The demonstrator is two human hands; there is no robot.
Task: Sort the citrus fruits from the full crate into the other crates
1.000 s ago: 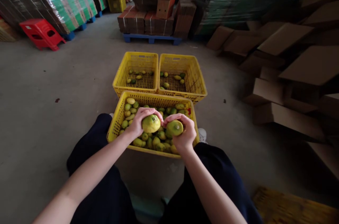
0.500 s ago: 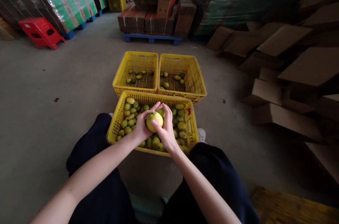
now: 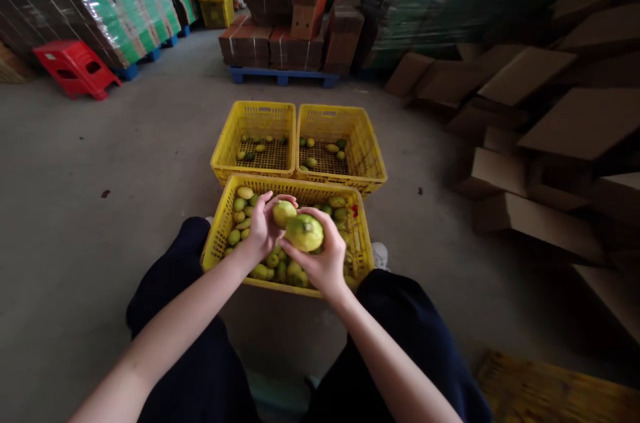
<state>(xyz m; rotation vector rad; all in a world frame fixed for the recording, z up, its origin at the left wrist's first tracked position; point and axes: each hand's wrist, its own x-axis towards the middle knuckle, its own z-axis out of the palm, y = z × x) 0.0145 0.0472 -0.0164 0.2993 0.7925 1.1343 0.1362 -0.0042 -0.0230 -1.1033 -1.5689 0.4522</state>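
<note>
Both hands are close together above the near yellow crate (image 3: 361, 236), which holds many green-yellow lemons (image 3: 295, 274). My left hand (image 3: 264, 226) is cupped around a smaller yellow-green lemon (image 3: 284, 212). In my right hand (image 3: 326, 253) is a larger lemon (image 3: 305, 232), greener at its end, gripped between thumb and fingers. The two held lemons sit side by side and overlap in view, so I cannot tell whether they touch. My hands hide part of the fruit in the crate below.
Two more yellow crates, a left one (image 3: 227, 143) and a right one (image 3: 373, 150), stand beyond, with several lemons inside. A red stool (image 3: 75, 68) is at far left. Bundled cardboard (image 3: 295, 50) rests on a blue pallet (image 3: 283, 75); loose cartons (image 3: 540, 223) lie right.
My hands have moved apart slightly, the right one shifting rightward with its lemon. The second lemon, mostly hidden before, now shows in my left hand.
</note>
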